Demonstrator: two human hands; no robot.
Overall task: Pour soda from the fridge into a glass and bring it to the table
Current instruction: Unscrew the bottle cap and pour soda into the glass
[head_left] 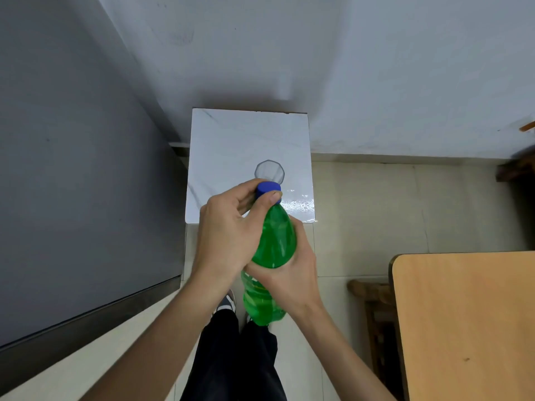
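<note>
White stand (231, 134): glass (269, 170) | left hand (223, 227) pinches cap (269, 189) | right hand (292, 279) grips bottle (276, 238)

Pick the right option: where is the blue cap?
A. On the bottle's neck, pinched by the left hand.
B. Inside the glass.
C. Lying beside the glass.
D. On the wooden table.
A: the blue cap sits on the green bottle, the left hand pinching it while the right hand grips the bottle's body.

the glass (269, 170) is partly hidden behind the bottle cap (269, 188); the table (463, 319) runs offscreen.
</note>
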